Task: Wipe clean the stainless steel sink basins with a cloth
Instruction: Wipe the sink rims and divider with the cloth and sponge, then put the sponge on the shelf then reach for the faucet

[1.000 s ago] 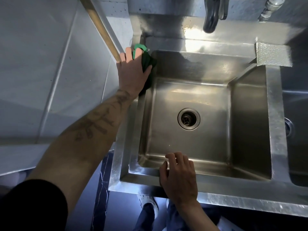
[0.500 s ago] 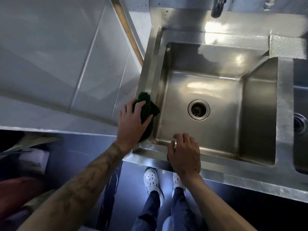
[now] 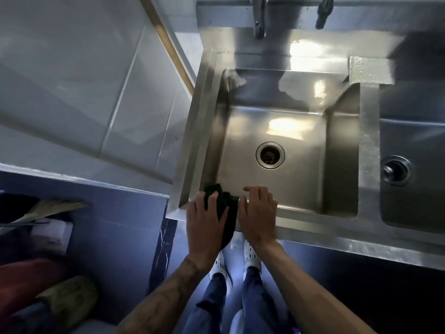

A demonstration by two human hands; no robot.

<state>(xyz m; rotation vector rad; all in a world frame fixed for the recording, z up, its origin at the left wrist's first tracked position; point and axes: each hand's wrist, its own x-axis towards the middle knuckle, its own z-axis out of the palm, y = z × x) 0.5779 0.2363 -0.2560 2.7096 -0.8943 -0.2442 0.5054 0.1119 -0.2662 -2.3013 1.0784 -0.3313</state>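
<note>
Fingers [image 3: 212, 201] of the left hand [image 3: 204, 225] press the cloth [image 3: 226, 213] on the sink rim [image 3: 313, 225]; right hand [image 3: 258, 213] rests open.

White perforated clogs [image 3: 251, 255] stand on the floor at six o'clock below blue trouser legs [image 3: 255, 297]. A broom [image 3: 48, 210] lies at nine o'clock. Pale wall tiles [image 3: 72, 80] fill ten o'clock, and a faucet spout [image 3: 258, 18] hangs at twelve.
</note>
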